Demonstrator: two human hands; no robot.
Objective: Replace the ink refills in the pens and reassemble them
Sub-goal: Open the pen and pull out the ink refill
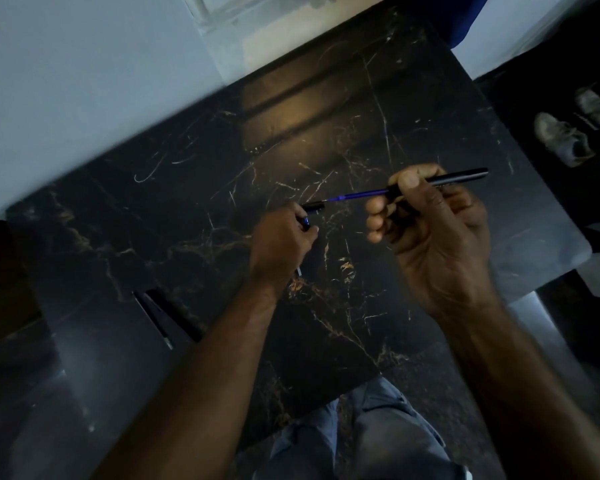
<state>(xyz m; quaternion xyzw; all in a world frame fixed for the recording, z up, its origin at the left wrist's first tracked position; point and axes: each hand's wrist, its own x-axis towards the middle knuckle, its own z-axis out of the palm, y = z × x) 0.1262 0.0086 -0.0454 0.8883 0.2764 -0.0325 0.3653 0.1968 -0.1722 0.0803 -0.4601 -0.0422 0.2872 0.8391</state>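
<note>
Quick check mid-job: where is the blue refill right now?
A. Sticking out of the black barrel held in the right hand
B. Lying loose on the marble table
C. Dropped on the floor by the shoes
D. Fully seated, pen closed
A: the blue refill projects from the open end of the black barrel gripped in the right hand, its tip toward the black front piece in the left hand.

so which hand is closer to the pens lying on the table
Left. The left hand is just up and right of the lying pens; the right hand, holding a pen barrel, is farther right.
</note>
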